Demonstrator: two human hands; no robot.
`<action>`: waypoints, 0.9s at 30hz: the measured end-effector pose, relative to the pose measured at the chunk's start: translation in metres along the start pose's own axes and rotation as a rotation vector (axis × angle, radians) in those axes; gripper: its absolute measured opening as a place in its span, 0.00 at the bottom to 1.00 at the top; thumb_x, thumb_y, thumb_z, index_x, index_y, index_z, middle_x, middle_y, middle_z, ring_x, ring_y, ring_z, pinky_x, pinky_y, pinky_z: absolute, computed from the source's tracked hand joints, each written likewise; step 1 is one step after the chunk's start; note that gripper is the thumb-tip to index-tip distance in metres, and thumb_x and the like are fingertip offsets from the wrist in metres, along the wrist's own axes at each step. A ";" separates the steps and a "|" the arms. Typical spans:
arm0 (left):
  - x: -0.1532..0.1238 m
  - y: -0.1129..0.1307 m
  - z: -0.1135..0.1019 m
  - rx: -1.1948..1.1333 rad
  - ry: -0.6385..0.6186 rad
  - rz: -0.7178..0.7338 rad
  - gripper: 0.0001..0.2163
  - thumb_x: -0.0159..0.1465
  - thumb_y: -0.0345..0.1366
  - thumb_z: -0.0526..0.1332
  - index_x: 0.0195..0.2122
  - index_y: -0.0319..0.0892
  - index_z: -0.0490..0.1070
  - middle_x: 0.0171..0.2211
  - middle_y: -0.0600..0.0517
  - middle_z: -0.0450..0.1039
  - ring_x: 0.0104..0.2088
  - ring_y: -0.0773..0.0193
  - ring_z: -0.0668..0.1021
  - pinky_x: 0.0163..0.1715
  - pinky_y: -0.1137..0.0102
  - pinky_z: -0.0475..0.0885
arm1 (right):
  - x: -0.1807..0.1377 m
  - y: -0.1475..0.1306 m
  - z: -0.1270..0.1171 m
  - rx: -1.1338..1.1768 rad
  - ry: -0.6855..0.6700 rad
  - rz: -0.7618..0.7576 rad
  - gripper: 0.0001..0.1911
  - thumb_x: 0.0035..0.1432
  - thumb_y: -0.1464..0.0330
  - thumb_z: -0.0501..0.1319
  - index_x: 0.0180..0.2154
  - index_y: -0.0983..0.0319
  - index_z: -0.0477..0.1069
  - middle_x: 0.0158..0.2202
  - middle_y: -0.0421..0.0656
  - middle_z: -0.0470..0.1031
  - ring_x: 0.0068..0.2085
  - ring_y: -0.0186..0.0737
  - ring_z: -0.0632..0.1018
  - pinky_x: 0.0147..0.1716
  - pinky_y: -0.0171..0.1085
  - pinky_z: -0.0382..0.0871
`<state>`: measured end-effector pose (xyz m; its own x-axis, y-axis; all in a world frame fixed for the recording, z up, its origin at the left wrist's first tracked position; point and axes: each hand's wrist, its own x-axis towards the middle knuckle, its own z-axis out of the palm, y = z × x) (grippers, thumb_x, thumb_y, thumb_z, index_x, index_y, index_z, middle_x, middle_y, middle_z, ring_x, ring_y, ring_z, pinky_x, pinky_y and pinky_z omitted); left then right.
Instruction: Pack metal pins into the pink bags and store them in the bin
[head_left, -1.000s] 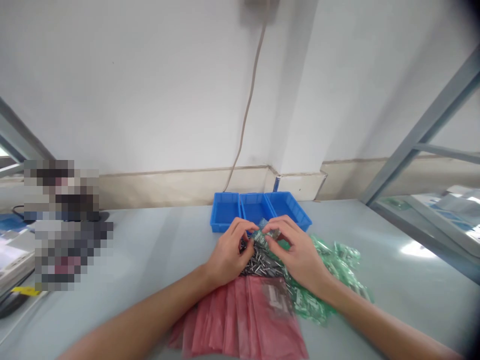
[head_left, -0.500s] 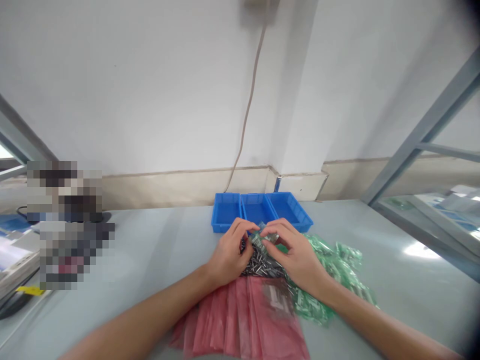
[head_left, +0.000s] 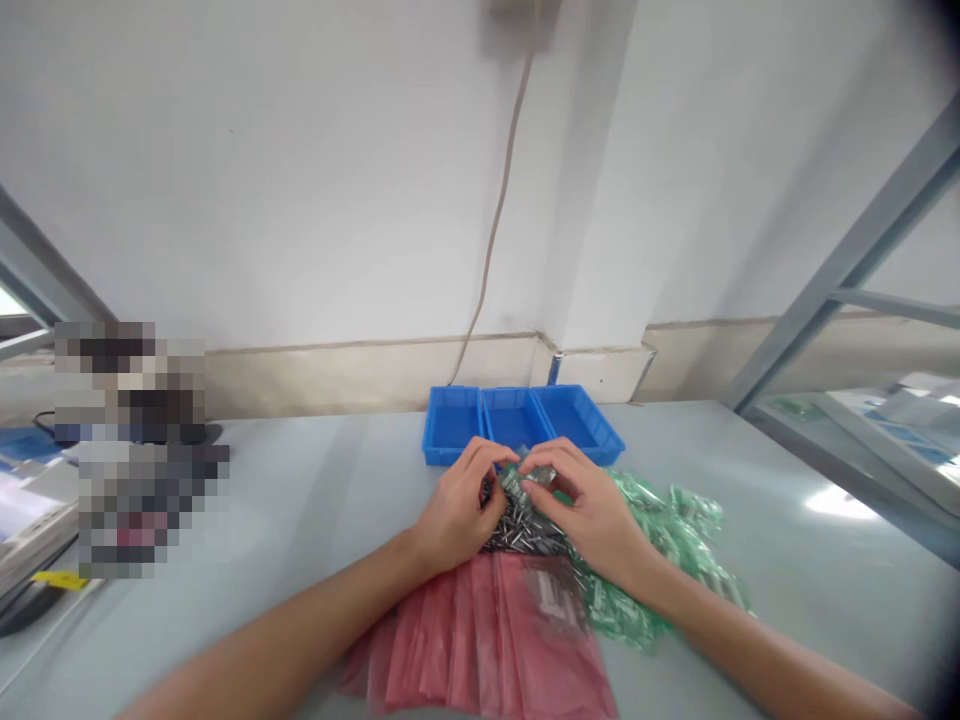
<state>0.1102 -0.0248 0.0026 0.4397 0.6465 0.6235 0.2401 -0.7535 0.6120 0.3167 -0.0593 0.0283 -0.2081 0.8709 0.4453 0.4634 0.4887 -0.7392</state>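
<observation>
A small clear greenish plastic bag (head_left: 516,484) is pinched between my two hands above a heap of loose metal screws or pins (head_left: 525,530). My left hand (head_left: 459,505) has its thumb and fingers closed on the bag's left side. On the other side my right hand (head_left: 581,500) grips it between thumb and fingertips. Under my wrists, nearer to me, red plastic bags (head_left: 480,640) lie overlapped in a row. Green plastic bags with parts inside (head_left: 675,540) are piled beside and beyond my right forearm. What the pinched bag contains is too small to tell.
Three blue trays (head_left: 454,420) stand side by side behind my hands, near the wall. A blurred-out person (head_left: 142,450) is at the left, near a yellow tag (head_left: 60,580) and cables. Metal frame posts (head_left: 847,260) rise at the table's right side.
Almost nothing differs. Both hands keep their pinch on the small bag, whose top has shifted very slightly between the fingers.
</observation>
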 end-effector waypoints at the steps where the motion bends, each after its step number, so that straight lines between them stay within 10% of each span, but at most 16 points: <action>1: 0.000 0.000 0.000 0.002 0.000 0.002 0.22 0.66 0.18 0.56 0.57 0.45 0.69 0.49 0.47 0.72 0.41 0.61 0.75 0.43 0.66 0.75 | 0.000 0.000 0.000 0.004 0.000 0.003 0.04 0.71 0.68 0.62 0.44 0.54 0.76 0.47 0.45 0.77 0.44 0.45 0.79 0.40 0.42 0.76; 27: 0.002 0.003 -0.003 0.018 0.048 -0.049 0.06 0.78 0.35 0.56 0.49 0.43 0.71 0.46 0.47 0.72 0.48 0.58 0.75 0.51 0.63 0.71 | 0.002 -0.003 -0.004 0.009 -0.014 0.114 0.13 0.77 0.56 0.55 0.49 0.54 0.75 0.44 0.43 0.78 0.41 0.44 0.78 0.42 0.43 0.74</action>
<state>0.1097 -0.0257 0.0073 0.3855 0.6871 0.6158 0.2764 -0.7227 0.6334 0.3179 -0.0596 0.0335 -0.1662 0.9216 0.3509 0.4772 0.3865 -0.7892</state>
